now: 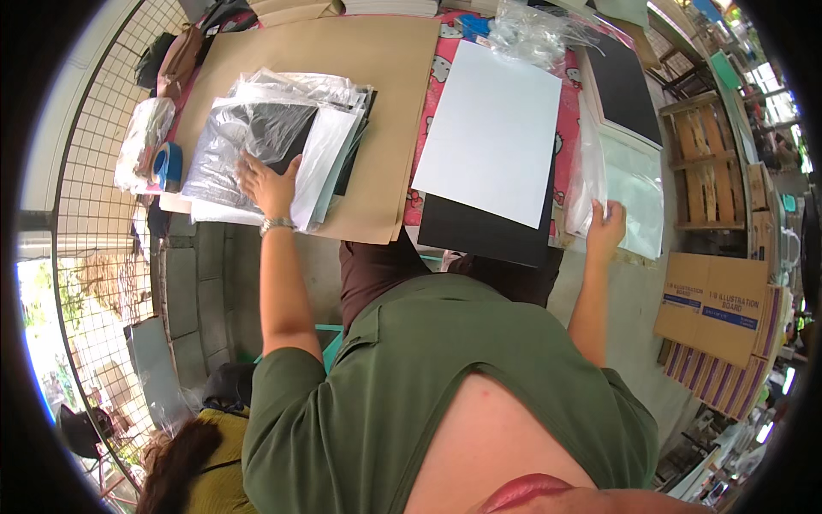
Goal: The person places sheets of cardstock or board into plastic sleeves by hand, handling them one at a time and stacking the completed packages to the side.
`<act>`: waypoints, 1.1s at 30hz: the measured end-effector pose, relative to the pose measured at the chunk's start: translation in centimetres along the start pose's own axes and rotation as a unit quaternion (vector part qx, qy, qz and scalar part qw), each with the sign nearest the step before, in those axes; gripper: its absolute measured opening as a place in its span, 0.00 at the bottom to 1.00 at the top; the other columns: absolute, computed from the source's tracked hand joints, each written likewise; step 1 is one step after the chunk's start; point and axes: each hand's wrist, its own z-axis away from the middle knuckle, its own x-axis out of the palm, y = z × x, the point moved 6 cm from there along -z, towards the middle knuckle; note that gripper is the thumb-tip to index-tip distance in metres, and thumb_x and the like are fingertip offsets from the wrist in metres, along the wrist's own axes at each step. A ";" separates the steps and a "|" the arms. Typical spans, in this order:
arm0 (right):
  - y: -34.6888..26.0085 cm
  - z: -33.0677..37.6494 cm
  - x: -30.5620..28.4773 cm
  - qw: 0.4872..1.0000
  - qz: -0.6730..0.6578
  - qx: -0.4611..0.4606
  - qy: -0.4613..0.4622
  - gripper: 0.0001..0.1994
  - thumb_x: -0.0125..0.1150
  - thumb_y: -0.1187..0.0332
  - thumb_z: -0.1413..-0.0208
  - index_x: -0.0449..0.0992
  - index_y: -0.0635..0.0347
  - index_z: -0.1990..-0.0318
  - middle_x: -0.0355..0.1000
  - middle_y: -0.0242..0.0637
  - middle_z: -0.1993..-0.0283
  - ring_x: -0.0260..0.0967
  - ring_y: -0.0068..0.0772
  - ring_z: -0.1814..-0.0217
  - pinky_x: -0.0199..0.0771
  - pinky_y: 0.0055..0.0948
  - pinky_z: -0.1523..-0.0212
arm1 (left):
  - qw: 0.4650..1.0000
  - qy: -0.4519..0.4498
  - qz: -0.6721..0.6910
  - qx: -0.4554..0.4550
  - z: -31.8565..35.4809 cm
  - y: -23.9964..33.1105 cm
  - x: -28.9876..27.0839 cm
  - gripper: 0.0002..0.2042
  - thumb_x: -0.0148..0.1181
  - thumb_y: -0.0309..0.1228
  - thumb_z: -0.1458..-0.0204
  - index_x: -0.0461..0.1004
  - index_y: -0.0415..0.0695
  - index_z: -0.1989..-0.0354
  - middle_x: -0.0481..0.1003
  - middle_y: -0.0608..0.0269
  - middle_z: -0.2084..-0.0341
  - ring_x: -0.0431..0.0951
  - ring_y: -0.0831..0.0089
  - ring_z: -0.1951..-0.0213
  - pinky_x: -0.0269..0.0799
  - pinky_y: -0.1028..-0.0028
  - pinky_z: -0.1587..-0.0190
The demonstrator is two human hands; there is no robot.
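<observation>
My left hand [269, 185] lies with fingers spread on a pile of black and white sheets in clear plastic [224, 146]. This uneven pile rests on a large brown board [385, 103]. At the right, my right hand [606, 228] has its fingers bent and closed on the near edge of a clear plastic sleeve [585, 184]. Beside it lies a stack of pale clear sleeves [635, 193]. Between my hands a white sheet [492, 128] lies at a slant over a black sheet [479, 233], whose near edge juts past the table.
A pink patterned cloth [441, 64] covers the table. A blue tape roll [168, 164] and a plastic-wrapped bundle [141, 141] sit at the left. Crumpled plastic [535, 34] lies at the back. Cardboard boxes [715, 304] and a wooden pallet [706, 163] stand right; another person [218, 454] is lower left.
</observation>
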 end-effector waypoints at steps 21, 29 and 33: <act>-14.9 -2.3 0.9 0.776 -0.434 0.104 -0.445 0.10 0.59 0.66 0.48 0.74 0.65 0.67 0.69 0.26 0.72 0.61 0.13 0.72 0.62 0.17 0.71 | 0.519 -0.557 0.648 -0.013 13.8 26.0 -5.2 0.11 0.48 0.32 0.43 0.72 0.36 0.64 0.74 0.67 0.73 0.72 0.82 0.70 0.68 0.81 0.66; -14.0 -1.6 3.0 0.849 -0.367 0.153 -0.348 0.13 0.59 0.63 0.47 0.71 0.64 0.75 0.57 0.22 0.83 0.50 0.13 0.79 0.51 0.19 0.78 | 0.401 -0.520 0.748 0.097 15.1 24.8 -8.3 0.48 0.63 0.48 0.57 0.38 0.35 0.36 0.48 0.41 0.39 0.51 0.57 0.38 0.46 0.63 0.38; -14.9 -2.0 2.2 0.870 -0.313 0.164 -0.344 0.17 0.57 0.59 0.46 0.68 0.64 0.80 0.55 0.24 0.85 0.47 0.15 0.80 0.50 0.22 0.80 | 0.717 -0.436 0.498 0.218 16.4 23.2 -7.4 0.34 0.61 0.24 0.60 0.54 0.35 0.41 0.68 0.50 0.54 0.70 0.68 0.54 0.65 0.72 0.52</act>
